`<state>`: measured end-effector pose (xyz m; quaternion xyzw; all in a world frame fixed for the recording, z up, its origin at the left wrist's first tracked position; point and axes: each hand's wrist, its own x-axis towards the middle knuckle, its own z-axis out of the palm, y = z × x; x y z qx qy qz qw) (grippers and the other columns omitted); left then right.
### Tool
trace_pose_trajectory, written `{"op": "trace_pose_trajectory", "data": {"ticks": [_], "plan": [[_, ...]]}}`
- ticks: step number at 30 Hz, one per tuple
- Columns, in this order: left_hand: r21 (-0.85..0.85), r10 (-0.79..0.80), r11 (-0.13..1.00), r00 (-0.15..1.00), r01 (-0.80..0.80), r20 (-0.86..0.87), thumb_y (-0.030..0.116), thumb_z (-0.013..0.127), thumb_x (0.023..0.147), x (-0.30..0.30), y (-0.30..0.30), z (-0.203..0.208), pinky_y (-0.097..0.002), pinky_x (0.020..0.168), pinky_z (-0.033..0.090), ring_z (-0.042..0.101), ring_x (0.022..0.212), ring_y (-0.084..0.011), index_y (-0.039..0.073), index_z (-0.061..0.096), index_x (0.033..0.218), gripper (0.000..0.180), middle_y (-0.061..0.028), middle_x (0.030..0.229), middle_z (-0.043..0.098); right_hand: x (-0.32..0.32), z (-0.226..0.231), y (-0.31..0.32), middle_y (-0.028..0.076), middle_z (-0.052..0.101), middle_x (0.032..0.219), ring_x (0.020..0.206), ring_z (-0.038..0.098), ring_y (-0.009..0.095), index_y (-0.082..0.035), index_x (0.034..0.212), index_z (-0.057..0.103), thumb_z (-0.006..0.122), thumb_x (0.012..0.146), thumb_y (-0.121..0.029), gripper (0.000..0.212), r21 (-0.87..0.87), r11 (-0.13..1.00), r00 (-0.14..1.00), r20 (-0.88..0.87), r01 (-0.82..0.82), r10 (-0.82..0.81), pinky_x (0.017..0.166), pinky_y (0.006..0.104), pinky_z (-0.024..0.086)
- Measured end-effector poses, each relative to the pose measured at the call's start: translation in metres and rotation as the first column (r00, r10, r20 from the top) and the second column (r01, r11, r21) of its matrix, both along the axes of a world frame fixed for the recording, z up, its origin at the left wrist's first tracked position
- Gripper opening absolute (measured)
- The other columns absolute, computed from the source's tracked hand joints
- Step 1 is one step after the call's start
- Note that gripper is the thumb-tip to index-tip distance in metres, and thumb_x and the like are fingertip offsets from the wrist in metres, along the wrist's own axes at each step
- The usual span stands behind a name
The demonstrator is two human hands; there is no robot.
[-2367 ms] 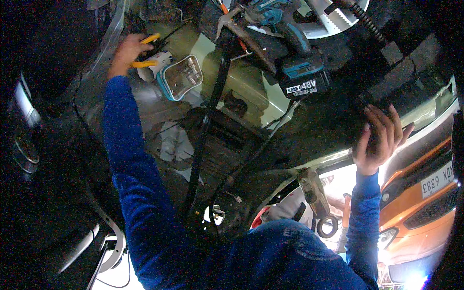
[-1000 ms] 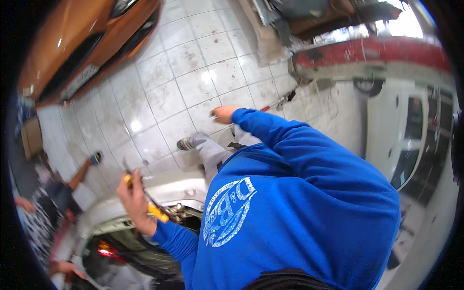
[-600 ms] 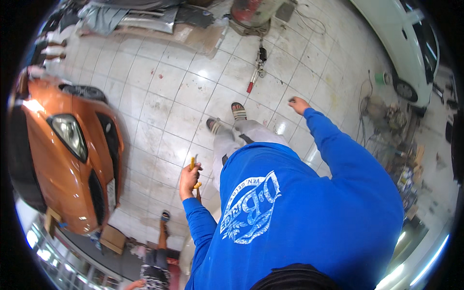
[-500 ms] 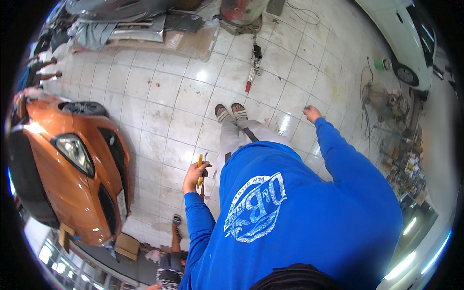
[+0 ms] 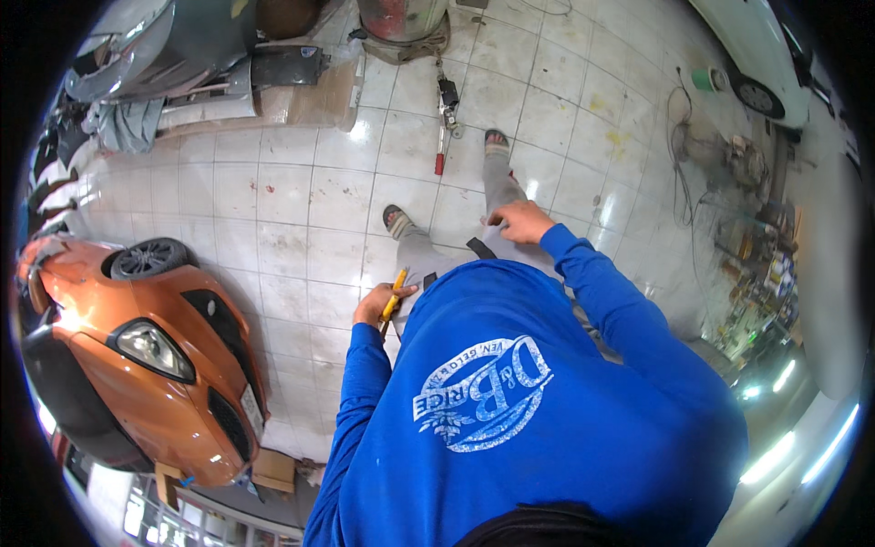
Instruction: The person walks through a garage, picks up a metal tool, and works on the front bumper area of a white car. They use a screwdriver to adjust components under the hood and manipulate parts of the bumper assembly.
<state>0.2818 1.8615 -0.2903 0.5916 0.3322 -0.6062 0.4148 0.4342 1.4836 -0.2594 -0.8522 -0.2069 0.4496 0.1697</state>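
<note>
Left hand [image 5: 374, 304] grips a yellow-handled tool [image 5: 395, 293], right hand [image 5: 525, 221] by grey trousers [image 5: 502, 185], its grip unclear

Bright light fills the scene, with white tube lamps [image 5: 768, 459] glaring at four o'clock, a glossy highlight on the tiled floor [image 5: 360, 129] toward eleven, a blurred grey patch at three, and fisheye bending into a dark rim.

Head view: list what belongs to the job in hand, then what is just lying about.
Likely the job's:
yellow-handled hand tool, in the left hand

Lying about:
red-handled lever tool on the tiles
green bucket
cardboard box
grey cloth
</note>
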Motion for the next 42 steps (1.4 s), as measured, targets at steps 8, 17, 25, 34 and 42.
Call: {"op": "trace_pose_trajectory", "data": {"ticks": [8,17,25,34,42], "plan": [[-0.059,0.196,0.980,0.976,-0.192,0.089,0.032,0.079,0.086,0.095,-0.169,0.046,-0.0327,0.059,0.045,0.055,0.064,-0.0110,-0.003,0.073,0.088,0.035,-0.0018,0.071,0.064,0.137,-0.083,-0.105,0.005,0.074,0.109,0.114,0.062,0.027,-0.022,0.117,0.071,0.067,0.077,-0.016,0.040,-0.075,0.863,0.859,-0.169,-0.500,0.483,0.095,0.0488,0.043],[-0.072,0.486,0.870,0.873,-0.487,-0.033,0.024,0.074,0.087,0.141,-0.338,0.109,-0.0345,0.067,0.050,0.061,0.068,-0.0147,-0.004,0.073,0.102,0.032,-0.0099,0.080,0.073,0.217,-0.072,-0.229,0.012,0.072,0.096,0.096,0.066,0.034,-0.013,0.095,0.070,0.068,0.076,-0.019,0.020,0.097,0.829,0.772,-0.319,-0.551,0.550,0.082,0.0460,0.050],[-0.167,0.382,0.916,0.920,-0.364,0.092,0.030,0.076,0.085,0.165,-0.418,0.087,-0.0387,0.068,0.050,0.064,0.069,-0.0213,-0.001,0.073,0.099,0.034,-0.0166,0.080,0.072,0.328,0.019,-0.274,0.014,0.068,0.086,0.081,0.067,0.034,-0.006,0.095,0.060,0.069,0.075,-0.018,0.025,0.139,0.914,0.563,-0.749,-0.382,0.349,0.071,0.0442,0.052],[0.446,0.199,0.860,0.968,-0.248,0.154,0.030,0.074,0.085,0.209,-0.417,-0.067,-0.0444,0.072,0.054,0.072,0.080,-0.0326,-0.003,0.072,0.104,0.038,-0.0221,0.087,0.072,0.377,-0.226,-0.262,0.018,0.072,0.101,0.095,0.070,0.034,-0.006,0.111,0.066,0.070,0.080,-0.022,0.036,0.244,0.758,0.415,-0.716,-0.605,0.561,0.082,0.0423,0.054],[0.809,-0.100,0.458,0.883,-0.369,0.459,0.048,0.059,0.096,0.318,-0.268,-0.518,-0.0511,0.068,0.055,0.070,0.084,-0.0392,0.011,0.070,0.102,0.039,-0.0165,0.091,0.073,0.359,-0.558,-0.220,0.020,0.072,0.103,0.098,0.069,0.036,-0.005,0.109,0.068,0.065,0.083,-0.029,0.035,-0.005,0.996,0.927,-0.367,0.088,-0.084,0.089,0.0420,0.053]]}}
